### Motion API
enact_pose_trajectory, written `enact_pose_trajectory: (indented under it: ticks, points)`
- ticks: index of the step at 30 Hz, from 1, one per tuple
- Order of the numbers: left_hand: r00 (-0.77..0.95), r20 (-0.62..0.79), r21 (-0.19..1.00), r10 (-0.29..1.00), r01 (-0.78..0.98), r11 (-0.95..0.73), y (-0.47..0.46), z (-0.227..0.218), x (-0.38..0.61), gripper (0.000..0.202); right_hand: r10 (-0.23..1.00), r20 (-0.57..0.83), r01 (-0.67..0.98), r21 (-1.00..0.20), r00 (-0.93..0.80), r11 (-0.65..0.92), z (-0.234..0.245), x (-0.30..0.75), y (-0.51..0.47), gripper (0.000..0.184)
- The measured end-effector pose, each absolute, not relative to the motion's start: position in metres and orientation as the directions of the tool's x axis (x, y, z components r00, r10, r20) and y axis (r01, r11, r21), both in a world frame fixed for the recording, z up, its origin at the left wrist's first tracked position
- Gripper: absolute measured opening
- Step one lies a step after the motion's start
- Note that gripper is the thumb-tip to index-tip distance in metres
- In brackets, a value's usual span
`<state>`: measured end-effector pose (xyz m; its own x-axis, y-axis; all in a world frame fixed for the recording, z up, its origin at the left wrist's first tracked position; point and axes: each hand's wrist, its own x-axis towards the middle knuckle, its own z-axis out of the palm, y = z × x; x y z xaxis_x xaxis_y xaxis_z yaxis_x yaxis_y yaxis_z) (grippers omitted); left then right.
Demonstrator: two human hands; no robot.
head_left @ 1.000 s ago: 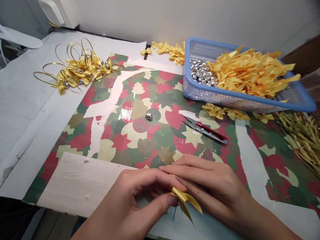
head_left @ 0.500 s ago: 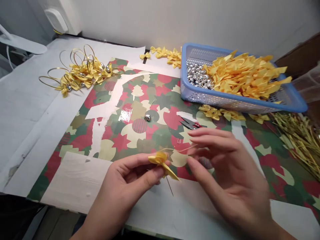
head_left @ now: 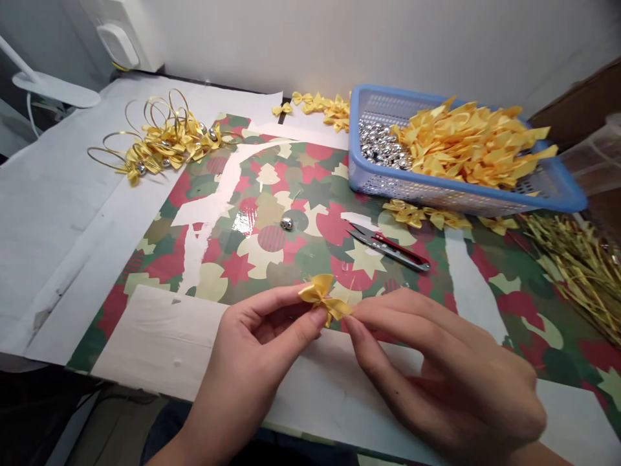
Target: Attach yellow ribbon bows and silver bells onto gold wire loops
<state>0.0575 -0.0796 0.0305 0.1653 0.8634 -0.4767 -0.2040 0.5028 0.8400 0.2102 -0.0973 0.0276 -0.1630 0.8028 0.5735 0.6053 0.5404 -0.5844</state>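
Observation:
A yellow satin ribbon bow (head_left: 321,296) sits pinched between the thumb and forefinger of my left hand (head_left: 257,362), above the front of the patterned paper. My right hand (head_left: 441,369) comes in from the right, its thumb and forefinger closed on the bow's right tail. A thin strand runs up from the bow's knot, but the fingers hide most of the knot. A small silver jingle bell (head_left: 286,223) lies on the paper beyond my hands. Red-handled thread snips (head_left: 388,249) lie closer to my right hand, not touching it.
Camouflage-patterned wrapping paper (head_left: 310,259) covers the table. A blue plastic basket (head_left: 466,186) holds silver bells and yellow bows. Loose bows (head_left: 412,215) lie along its front. Finished gold-looped bows (head_left: 169,139) lie at back left, and gold strands (head_left: 577,272) at right.
My right hand has closed from spread fingers onto the bow's right tail. The bow has risen and shifted right, and the view has tilted slightly.

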Motion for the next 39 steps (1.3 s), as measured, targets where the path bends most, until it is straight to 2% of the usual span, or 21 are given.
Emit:
enact_pose_trajectory:
  ticks: [3, 7, 10, 13, 19, 27, 39]
  points:
    - [0.22, -0.474, 0.827, 0.853, -0.222, 0.517, -0.0811, 0.0318, 0.0588, 0.014, 0.802, 0.588, 0.585, -0.614, -0.109, 0.53, 0.0258, 0.2129, -0.0974, 0.029]
    - [0.313, -0.466, 0.806, 0.828, -0.236, 0.543, -0.0819, 0.0313, 0.0596, 0.022, 0.884, 0.462, 0.42, -0.791, -0.068, 0.445, 0.0241, 0.216, -0.0955, 0.032]
    - [0.347, -0.462, 0.791, 0.816, -0.255, 0.556, -0.0817, 0.0304, 0.0598, 0.02, 0.905, 0.414, 0.313, -0.85, -0.099, 0.423, 0.0234, 0.2177, -0.0947, 0.033]
    - [0.345, -0.48, 0.781, 0.806, -0.251, 0.572, -0.0815, 0.0297, 0.0595, 0.019, 0.909, 0.404, 0.273, -0.868, -0.102, 0.416, 0.0224, 0.2179, -0.0956, 0.033]
    - [0.35, -0.53, 0.754, 0.773, -0.223, 0.618, -0.0808, 0.0289, 0.0574, 0.017, 0.941, 0.338, 0.307, -0.896, -0.001, 0.322, 0.0219, 0.215, -0.0976, 0.023]
    - [0.334, -0.55, 0.749, 0.766, -0.209, 0.629, -0.08, 0.0306, 0.057, 0.014, 0.957, 0.286, 0.276, -0.924, 0.04, 0.265, 0.0224, 0.2125, -0.0987, 0.019]
    - [0.331, -0.552, 0.744, 0.765, -0.218, 0.631, -0.0805, 0.0311, 0.0577, 0.017, 0.959, 0.278, 0.268, -0.93, 0.057, 0.253, 0.0242, 0.2111, -0.0979, 0.015]
